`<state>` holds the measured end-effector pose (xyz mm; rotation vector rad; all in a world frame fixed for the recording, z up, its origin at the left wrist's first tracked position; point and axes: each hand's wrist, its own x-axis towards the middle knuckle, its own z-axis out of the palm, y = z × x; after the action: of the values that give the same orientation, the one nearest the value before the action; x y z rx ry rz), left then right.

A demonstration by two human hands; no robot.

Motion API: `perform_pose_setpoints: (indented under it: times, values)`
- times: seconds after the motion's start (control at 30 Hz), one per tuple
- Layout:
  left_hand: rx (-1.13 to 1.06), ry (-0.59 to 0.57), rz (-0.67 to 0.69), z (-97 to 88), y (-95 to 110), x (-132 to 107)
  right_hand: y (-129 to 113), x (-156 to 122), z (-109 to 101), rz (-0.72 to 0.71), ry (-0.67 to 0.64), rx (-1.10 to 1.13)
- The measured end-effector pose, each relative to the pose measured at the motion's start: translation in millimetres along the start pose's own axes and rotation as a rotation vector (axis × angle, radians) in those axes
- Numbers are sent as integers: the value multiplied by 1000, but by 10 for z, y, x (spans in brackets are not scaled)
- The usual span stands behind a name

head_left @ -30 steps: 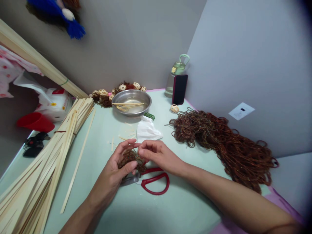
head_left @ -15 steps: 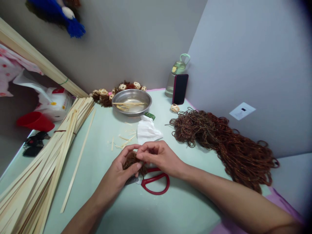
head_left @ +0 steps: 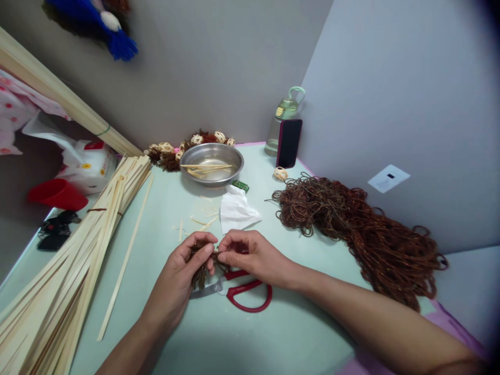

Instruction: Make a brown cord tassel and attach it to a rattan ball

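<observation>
Between my two hands is a small brown yarn tassel (head_left: 200,275), its strands hanging down on the left. My left hand (head_left: 189,263) is closed around it, thumb and fingers pinching near its top. My right hand (head_left: 250,254) pinches at the tassel's right side with thumb and forefinger; what exactly lies in the fingertips is too small to make out. Just below the hands lie red-handled scissors (head_left: 250,310), their blade pointing left under the tassel. A crumpled white tissue (head_left: 236,209) is beyond the fingers.
Long pale bamboo strips (head_left: 74,255) fill the left side. A metal bowl (head_left: 236,174) with water and strips stands at the back. On the right lies a heap of brown cord (head_left: 351,224). A phone (head_left: 289,144) leans against a bottle (head_left: 273,136), near a woven ball (head_left: 280,173).
My left hand has shifted slightly left and turned, with the tassel now hanging downward. The fingertips have moved a little apart, and the scissors' blade shows more.
</observation>
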<state>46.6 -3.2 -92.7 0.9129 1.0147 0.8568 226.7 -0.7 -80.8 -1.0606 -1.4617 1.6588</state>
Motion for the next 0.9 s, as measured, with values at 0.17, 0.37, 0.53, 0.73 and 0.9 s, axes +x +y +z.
perform_pose_setpoints:
  times: [0.17, 0.37, 0.53, 0.73, 0.9]
  values:
    - [-28, 41, 22, 8, -12, 11, -27, 8, -3, -48, 69, -27]
    - [-6, -14, 59, -18, -23, -1, -15, 26, 0, -62, 92, 64]
    - [75, -58, 61, -35, -45, 5, -5, 34, -14, -61, 100, 87]
    - [39, -4, 62, -11, -38, 18, 7, 46, -22, -77, 117, 103]
    - [-9, -9, 62, -16, -41, 12, 4, 36, -14, -77, 112, 104]
